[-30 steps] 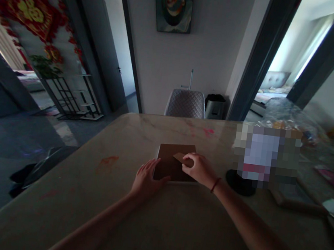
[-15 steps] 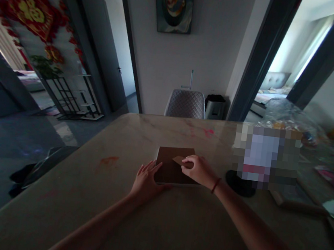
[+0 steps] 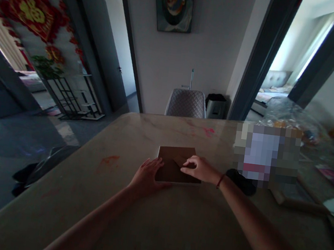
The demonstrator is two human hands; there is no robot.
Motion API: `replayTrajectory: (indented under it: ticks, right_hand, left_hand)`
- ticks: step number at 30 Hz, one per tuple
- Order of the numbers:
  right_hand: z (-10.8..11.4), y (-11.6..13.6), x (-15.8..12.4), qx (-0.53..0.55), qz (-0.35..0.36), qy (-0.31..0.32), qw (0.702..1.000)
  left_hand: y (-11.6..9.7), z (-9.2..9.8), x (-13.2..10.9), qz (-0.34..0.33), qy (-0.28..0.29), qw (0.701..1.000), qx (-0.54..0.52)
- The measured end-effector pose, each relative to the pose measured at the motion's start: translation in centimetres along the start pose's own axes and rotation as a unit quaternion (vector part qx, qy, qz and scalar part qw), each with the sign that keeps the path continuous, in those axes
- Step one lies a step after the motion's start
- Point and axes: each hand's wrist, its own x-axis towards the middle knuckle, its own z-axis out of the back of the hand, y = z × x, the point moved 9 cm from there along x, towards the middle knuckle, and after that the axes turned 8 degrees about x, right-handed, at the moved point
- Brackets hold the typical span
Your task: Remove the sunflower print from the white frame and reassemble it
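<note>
A flat brown box or board (image 3: 169, 172) with pale edges lies on the table in front of me. Beside its left edge rests my left hand (image 3: 146, 175), fingers stretched out, fingertips on the left rim and thumb along the near side. My right hand (image 3: 199, 169), with a dark red band at the wrist, is over the right part of the brown surface. Its thumb and index finger are apart. Just left of these fingers a small thin brown piece (image 3: 178, 159), like card, lies nearly flat on the board, hard to tell from it by colour.
On the stone-look table (image 3: 135, 137), a black round base (image 3: 240, 182) stands right of my right hand, below a blurred-out patch. Further right are a dark flat tray-like object (image 3: 300, 200) and clear plastic bags (image 3: 292, 116). A quilted chair (image 3: 187, 104) stands beyond the far edge.
The small brown piece was tilted up in my right fingers and now lies flatter on the board. My right fingers have parted and moved slightly right. The left hand stays at the left edge.
</note>
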Motion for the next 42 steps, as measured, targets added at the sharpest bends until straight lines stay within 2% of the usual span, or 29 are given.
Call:
replayTrajectory:
  ticks: [2,5,6,11,22,33,37,42]
  right_hand:
    - [0.2,-0.8,0.3,-0.005,0.001,-0.008,1.000]
    - [1.3,-2.3,0.3,-0.051,-0.007,-0.104,0.993]
    - [1.2,-2.9,0.3,-0.063,-0.013,-0.115,0.991]
    - [-0.2,-4.4,0.2,-0.077,-0.022,-0.093,0.992]
    - [-0.5,-3.7,0.1,-0.120,-0.024,-0.081,0.989]
    - [-0.4,-4.4,-0.6,-0.064,-0.007,-0.137,0.988]
    - [0.4,-5.1,-0.9,-0.081,-0.049,-0.180,0.979]
    - [0.7,-6.0,-0.8,-0.041,-0.073,-0.174,0.981]
  left_hand:
    - [0.0,0.0,0.0,-0.003,-0.002,1.000,-0.001]
    - [0.0,0.1,0.0,-0.002,-0.003,1.000,-0.004]
    - [0.0,0.1,0.0,-0.001,-0.004,1.000,-0.006]
    - [-0.1,0.1,-0.1,-0.003,-0.001,1.000,-0.003]
    - [-0.2,0.1,0.0,-0.010,-0.003,1.000,0.009]
    - [-0.1,-0.2,0.0,-0.015,0.017,0.999,0.036]
    - [-0.1,-0.6,-0.1,-0.020,0.024,0.998,0.046]
    - [0.2,-0.9,-0.3,-0.013,0.022,0.999,0.031]
